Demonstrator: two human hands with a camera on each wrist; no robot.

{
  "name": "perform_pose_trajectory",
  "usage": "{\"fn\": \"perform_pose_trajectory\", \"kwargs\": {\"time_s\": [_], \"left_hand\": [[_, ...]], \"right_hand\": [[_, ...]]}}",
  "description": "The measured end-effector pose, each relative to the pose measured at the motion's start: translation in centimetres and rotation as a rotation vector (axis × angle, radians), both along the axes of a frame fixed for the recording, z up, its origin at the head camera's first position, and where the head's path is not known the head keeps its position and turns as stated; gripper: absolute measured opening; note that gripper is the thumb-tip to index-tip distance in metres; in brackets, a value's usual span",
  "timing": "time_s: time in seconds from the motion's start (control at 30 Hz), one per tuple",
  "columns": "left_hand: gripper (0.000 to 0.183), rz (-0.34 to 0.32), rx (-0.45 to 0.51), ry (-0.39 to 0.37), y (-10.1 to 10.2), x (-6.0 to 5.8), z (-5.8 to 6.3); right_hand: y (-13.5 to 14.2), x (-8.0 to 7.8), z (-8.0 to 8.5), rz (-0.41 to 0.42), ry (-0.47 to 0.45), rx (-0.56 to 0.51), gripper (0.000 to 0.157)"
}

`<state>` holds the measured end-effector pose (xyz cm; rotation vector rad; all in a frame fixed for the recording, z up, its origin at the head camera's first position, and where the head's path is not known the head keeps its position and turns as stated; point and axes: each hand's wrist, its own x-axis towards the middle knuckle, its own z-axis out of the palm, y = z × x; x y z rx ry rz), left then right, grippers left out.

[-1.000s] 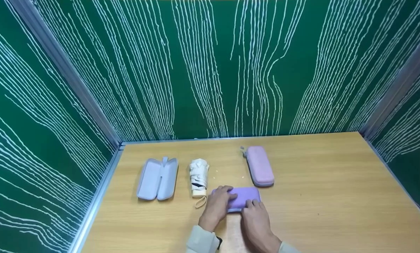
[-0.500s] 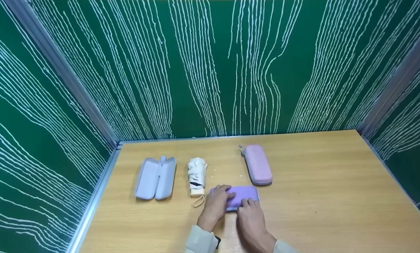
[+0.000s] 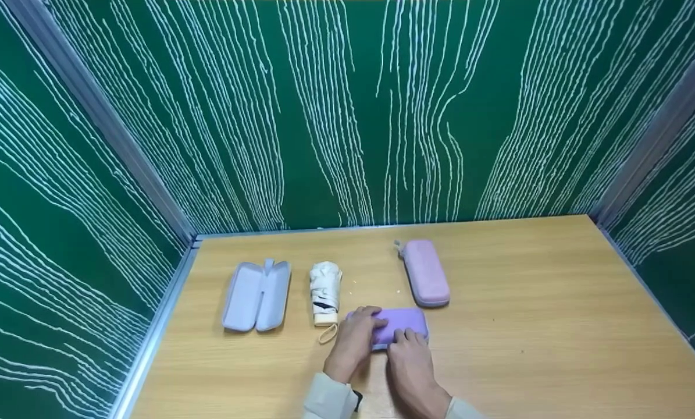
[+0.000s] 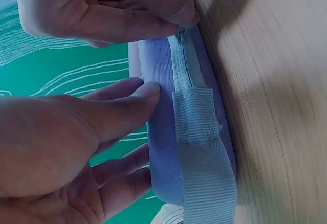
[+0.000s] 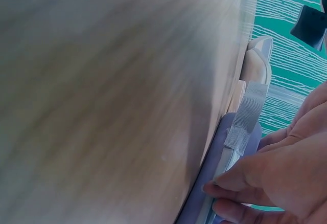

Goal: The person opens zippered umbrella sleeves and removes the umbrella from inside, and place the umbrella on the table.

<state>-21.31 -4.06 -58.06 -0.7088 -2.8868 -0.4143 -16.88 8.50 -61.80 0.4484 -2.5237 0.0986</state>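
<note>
At far left on the desk (image 3: 527,320) I note a pale grey case (image 3: 243,298), hinged wide. Next lies a folded white umbrella (image 3: 325,288), its cord loop (image 3: 328,334) just beside the left hand (image 3: 353,338). That hand's grip is extended, thumb and fingers resting on a purple case (image 3: 404,323), which lies nearer than the umbrella and right of it. The right hand (image 3: 411,359) has its grip closed, finger and thumb pinching the zipper pull (image 4: 182,32). Behind the purple case's right end, near but apart: a pink case (image 3: 427,272).
</note>
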Motion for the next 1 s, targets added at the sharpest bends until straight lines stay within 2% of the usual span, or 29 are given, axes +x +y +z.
{"fn": "perform_pose_trajectory", "kwargs": {"time_s": [0.17,0.37,0.5,0.6,0.77,1.0], "left_hand": [[0.030,-0.004,-0.037,-0.020,0.0,-0.1,0.1],[0.029,-0.007,-0.024,-0.049,0.1,-0.3,0.2],[0.028,-0.005,-0.027,-0.060,0.0,-0.3,0.2],[0.028,-0.004,-0.027,-0.046,-0.1,-0.2,0.1],[0.028,-0.020,-0.001,0.026,-0.3,-0.1,-0.1],[0.027,-0.035,0.007,0.061,-0.4,-0.2,-0.3]], "right_hand": [[-0.4,0.0,0.0,0.015,0.043,-0.010,0.012],[-1.2,0.2,0.2,-0.003,-0.002,0.011,0.012],[-1.5,0.3,0.0,-0.002,0.011,0.009,0.013],[-1.6,0.2,-0.1,0.005,0.050,-0.007,0.017],[-1.8,0.1,0.0,0.027,0.105,-0.016,0.022],[-1.9,0.2,0.1,0.021,0.090,0.000,0.019]]}}
